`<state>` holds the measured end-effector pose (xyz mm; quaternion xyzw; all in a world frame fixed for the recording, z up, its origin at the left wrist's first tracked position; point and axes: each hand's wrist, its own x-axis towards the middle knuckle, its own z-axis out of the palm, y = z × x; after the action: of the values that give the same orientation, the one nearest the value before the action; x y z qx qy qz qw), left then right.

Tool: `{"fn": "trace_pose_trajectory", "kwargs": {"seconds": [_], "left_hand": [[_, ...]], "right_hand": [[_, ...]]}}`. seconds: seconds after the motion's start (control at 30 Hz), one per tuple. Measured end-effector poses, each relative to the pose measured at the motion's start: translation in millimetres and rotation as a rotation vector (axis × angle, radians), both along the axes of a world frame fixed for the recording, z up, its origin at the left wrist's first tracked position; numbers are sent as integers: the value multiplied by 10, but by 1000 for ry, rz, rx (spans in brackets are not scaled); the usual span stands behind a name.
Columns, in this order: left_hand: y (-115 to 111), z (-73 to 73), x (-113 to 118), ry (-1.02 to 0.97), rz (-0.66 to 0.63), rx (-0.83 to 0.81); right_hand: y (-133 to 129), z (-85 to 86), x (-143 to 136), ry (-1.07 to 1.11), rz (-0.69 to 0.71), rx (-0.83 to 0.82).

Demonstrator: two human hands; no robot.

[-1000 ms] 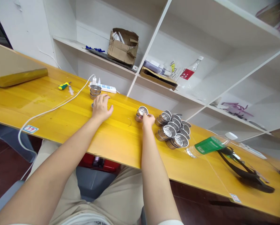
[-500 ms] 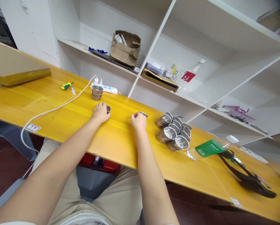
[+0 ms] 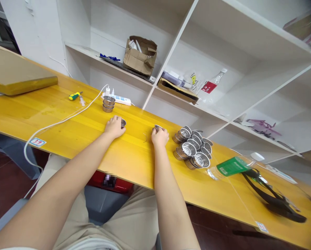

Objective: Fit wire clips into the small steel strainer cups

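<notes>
My left hand [image 3: 114, 127] rests on the yellow wooden bench [image 3: 66, 128], its fingers closed round a small perforated steel strainer cup [image 3: 123, 122]. My right hand [image 3: 160, 136] grips another steel strainer cup [image 3: 157, 127], mostly hidden under the fingers. A thin wire ring [image 3: 145, 137] lies on the bench between the hands. A short stack of strainer cups [image 3: 108, 103] stands behind my left hand. A heap of several loose strainer cups [image 3: 193, 147] lies just right of my right hand.
A white power strip [image 3: 119, 99] and its cable [image 3: 56, 123] run along the bench. A green-handled screwdriver [image 3: 74, 95], a flat board [image 3: 17, 74], a green-labelled bottle [image 3: 233, 165] and black straps [image 3: 272, 196] also lie there. White shelves [image 3: 186, 97] with boxes stand behind.
My right hand lifted a strainer cup away from the heap, moved left, then settled back on the bench holding it. My left hand shifted slightly right with its cup.
</notes>
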<state>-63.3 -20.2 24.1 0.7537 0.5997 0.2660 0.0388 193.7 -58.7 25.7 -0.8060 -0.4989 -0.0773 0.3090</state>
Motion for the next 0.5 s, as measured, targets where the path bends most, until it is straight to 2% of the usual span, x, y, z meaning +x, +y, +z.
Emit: {"fn": "trace_pose_trajectory", "kwargs": {"seconds": [0.17, 0.5], "left_hand": [[-22, 30, 5, 20, 8, -28], [-31, 39, -2, 5, -8, -41]], "right_hand": [[53, -25, 53, -16, 47, -40], [61, 9, 96, -97, 55, -97]]}}
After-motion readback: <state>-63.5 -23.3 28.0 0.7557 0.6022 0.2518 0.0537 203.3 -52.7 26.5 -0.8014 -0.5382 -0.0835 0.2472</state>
